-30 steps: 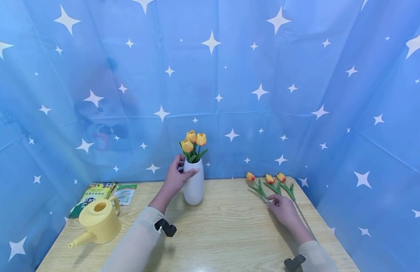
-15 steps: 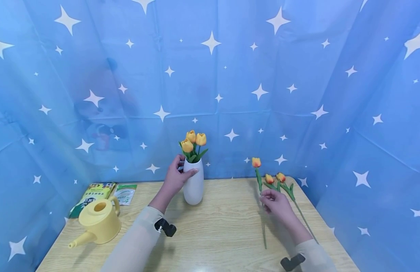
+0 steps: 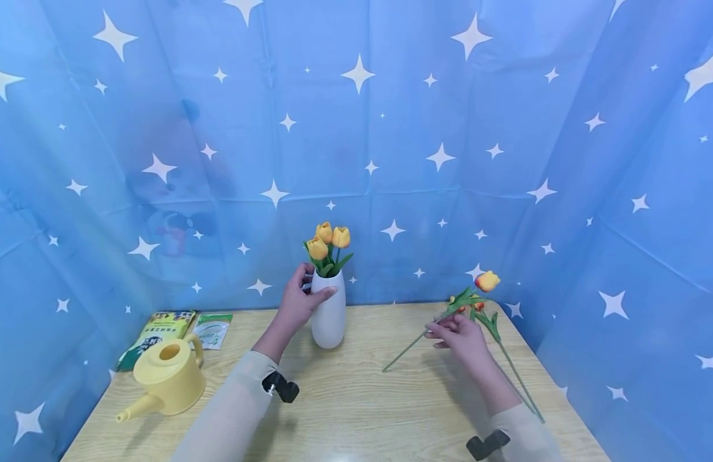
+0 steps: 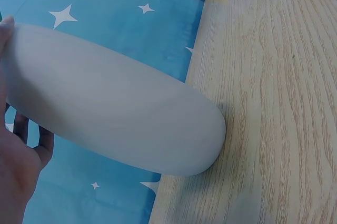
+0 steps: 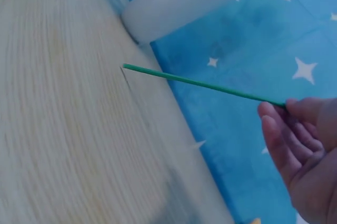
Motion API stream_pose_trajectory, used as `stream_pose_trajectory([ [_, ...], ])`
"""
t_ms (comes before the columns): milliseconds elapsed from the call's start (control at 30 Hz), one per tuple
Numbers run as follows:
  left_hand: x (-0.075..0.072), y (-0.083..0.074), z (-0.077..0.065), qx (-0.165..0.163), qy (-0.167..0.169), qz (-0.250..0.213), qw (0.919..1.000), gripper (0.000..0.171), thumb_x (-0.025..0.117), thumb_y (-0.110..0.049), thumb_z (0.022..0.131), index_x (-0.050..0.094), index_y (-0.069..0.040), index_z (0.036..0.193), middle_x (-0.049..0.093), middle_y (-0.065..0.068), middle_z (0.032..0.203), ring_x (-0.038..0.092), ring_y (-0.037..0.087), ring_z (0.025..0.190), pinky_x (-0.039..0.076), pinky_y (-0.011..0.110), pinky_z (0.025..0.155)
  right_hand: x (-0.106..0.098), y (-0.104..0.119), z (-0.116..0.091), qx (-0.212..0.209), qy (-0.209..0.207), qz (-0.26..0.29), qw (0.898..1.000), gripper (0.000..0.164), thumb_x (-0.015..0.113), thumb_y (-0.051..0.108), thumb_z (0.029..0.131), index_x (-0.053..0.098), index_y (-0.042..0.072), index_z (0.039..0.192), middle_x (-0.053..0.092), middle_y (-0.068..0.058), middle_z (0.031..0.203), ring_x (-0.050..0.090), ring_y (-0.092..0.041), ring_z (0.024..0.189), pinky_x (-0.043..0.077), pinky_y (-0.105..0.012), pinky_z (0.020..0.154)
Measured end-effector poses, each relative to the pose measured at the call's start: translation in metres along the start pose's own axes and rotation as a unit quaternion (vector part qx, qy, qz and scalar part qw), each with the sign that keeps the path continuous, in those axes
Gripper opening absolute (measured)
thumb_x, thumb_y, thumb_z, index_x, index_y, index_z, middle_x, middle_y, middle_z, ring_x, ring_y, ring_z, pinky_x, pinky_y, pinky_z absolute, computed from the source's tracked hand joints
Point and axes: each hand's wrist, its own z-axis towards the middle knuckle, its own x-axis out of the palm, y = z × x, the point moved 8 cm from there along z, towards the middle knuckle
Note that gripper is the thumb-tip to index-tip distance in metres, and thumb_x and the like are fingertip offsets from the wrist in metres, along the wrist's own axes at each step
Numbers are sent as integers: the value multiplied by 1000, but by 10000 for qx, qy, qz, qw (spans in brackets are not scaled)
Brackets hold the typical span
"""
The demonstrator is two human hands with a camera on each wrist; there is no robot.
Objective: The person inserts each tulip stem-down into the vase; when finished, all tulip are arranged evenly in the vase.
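Table (image 3: 362, 410): wood-grain top. Vase (image 3: 328, 324): white, upright on the table near its far edge, yellow tulips (image 3: 327, 245) in its mouth. The left hand (image 3: 298, 300) is clasped round its upper body, thumb in front. Judged rigid, smooth, possibly slippery and breakable; weight uncertain; the body offers the safest hold. Held tulip (image 3: 461, 300): raised and tilted, stem end low toward the vase, apart from it. The right hand (image 3: 466, 339) pinches its stem. Judged light, springy; mid-stem, below the leaves, suits best.
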Motion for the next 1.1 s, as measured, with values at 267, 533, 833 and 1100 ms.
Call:
stream_pose_trajectory([
  [267, 1, 0, 0, 18, 18, 41, 10000, 64, 94, -46, 91, 54, -19, 133, 63, 13, 137, 64, 37, 126, 57, 59, 102, 10, 16, 6, -260, -137, 228, 9993, 31, 78, 18, 106, 66, -4, 124, 81, -17, 116, 81, -14, 97, 67, -40, 85],
  [533, -1, -1, -1, 46, -2, 28, 10000, 62, 93, -45, 91, 55, -19, 132, 63, 13, 136, 65, 37, 124, 58, 58, 100, 16, 46, 7, -841, -119, 506, 9951, 30, 68, 19, 113, 62, -5, 129, 79, -19, 123, 81, -15, 101, 66, -36, 85],
  [833, -1, -2, -1, 51, 8, 26, 10000, 62, 93, -45, 91, 55, -18, 133, 63, 14, 135, 64, 37, 124, 57, 59, 100, 19, 84, 8, -1522, -202, 773, 9851, 38, 71, 25, 112, 61, -6, 131, 77, -23, 125, 80, -29, 108, 66, -44, 88],
  [1100, -1, -2, 0, 17, 19, 21, 10000, 63, 93, -43, 92, 54, -18, 134, 62, 14, 138, 64, 38, 127, 56, 60, 103, 22, 124, 4, -1891, -828, 1265, 9703, 33, 75, 23, 109, 65, -3, 126, 81, -11, 113, 81, -18, 97, 66, -42, 85],
])
